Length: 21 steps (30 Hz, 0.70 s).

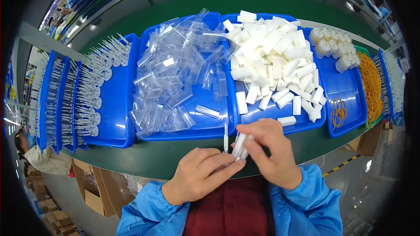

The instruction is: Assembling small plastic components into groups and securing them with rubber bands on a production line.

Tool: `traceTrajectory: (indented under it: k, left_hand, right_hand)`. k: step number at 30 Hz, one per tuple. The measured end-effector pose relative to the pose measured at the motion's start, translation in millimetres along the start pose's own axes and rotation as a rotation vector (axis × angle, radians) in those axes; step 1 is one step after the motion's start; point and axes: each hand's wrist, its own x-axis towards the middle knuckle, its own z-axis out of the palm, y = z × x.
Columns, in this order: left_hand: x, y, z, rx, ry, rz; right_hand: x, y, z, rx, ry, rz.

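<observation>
My left hand [202,174] is closed round a slim white rod-like part [225,141], whose thin tip sticks up past the fingers. Beside it my right hand [273,150] pinches a white foam block [239,145] between thumb and fingers. The left fingertips reach the lower end of this block, so both hands meet there, in front of the trays. The lower part of the rod is hidden in my left hand. Nearest beyond the hands are a tray of clear plastic sleeves [170,81] and a heap of similar white foam blocks [273,57].
Blue trays [116,122] line the green bench [153,159]. The left tray holds upright white rod-like parts [89,116]; more stacked trays stand further left. At right are bundled white cylinders [334,46] and yellow rubber bands [371,87]. Cardboard boxes [94,192] sit below.
</observation>
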Motion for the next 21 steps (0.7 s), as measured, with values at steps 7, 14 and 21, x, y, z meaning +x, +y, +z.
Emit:
traceTrajectory:
  k: [7,14,21]
  left_hand:
    - [-10,-8,21,-0.183,0.274,-0.094]
    - [-11,-9,16,-0.143,0.206,-0.076]
    - [-4,-17,16,0.028,0.124,-0.102]
  right_hand:
    - [-9,-6,7,-0.126,0.065,-0.257]
    - [-8,9,-16,-0.242,0.063,-0.208]
    - [8,15,-94,-0.774,-0.339,-0.025]
